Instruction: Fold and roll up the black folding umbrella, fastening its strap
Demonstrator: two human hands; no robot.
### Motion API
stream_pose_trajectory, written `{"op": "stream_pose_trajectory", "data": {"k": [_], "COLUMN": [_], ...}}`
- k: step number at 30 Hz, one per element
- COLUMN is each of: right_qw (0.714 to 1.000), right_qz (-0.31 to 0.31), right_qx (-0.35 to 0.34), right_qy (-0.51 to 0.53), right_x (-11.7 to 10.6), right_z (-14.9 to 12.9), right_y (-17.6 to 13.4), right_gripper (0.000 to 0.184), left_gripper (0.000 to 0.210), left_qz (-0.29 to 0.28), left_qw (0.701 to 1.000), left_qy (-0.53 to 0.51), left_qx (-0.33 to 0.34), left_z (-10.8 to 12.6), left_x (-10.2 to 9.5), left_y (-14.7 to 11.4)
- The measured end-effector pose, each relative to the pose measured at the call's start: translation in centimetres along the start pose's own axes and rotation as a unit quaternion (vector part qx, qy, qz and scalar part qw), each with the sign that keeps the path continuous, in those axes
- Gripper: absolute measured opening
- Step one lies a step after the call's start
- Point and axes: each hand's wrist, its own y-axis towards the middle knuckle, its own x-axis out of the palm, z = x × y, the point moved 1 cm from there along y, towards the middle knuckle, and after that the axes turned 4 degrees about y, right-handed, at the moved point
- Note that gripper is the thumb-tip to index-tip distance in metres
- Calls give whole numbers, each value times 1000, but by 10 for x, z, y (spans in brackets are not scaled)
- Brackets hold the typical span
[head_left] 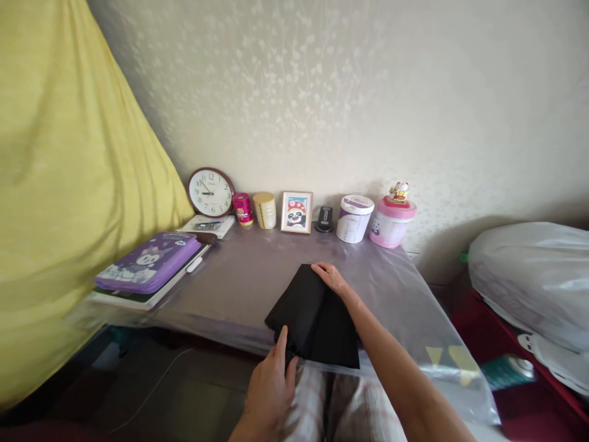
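Note:
A folded piece of black cloth (301,307) lies across the front edge of the table, its near end reaching over my lap. My left hand (271,380) is at its near left corner, with the thumb and index finger closed around a bunched dark part. What exactly sits inside that grip is partly hidden. At the far corner, my right hand (332,277) holds the top edge of the cloth between its fingers. The right forearm passes along the cloth's right side.
Plastic sheeting covers the table (221,288). A purple case (150,261) lies on books at left. Along the wall stand a clock (211,193), a picture frame (297,212), a white tub (354,219) and a pink tub (392,224). A yellow curtain (69,184) hangs left.

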Motion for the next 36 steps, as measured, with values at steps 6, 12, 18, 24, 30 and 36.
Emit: {"op": "stream_pose_trajectory", "data": {"k": [6,12,18,24,30,36], "right_qw": [999,999,996,978,957,960], "right_qz": [39,42,82,210,0,10], "right_qx": [29,28,32,-3,-257,-199], "right_qy": [17,14,4,-12,-132,-198], "right_x": [10,9,4,-3,22,21], "right_z": [7,8,2,-24,-51,-29], "right_y": [9,10,14,-41,-95,-46], "right_gripper": [41,42,38,35,29,33], "left_gripper": [55,56,56,56,56,56], "left_qz": [1,7,3,5,23,27], "left_qw": [1000,1000,1000,1000,999,999], "left_qy": [-7,-12,-15,-18,-23,-33], "left_qx": [1,11,17,20,28,31], "left_z": [2,-1,-1,-1,-4,-6], "left_x": [-2,-1,-3,-1,5,5], "left_y": [-1,0,1,2,2,2]}}
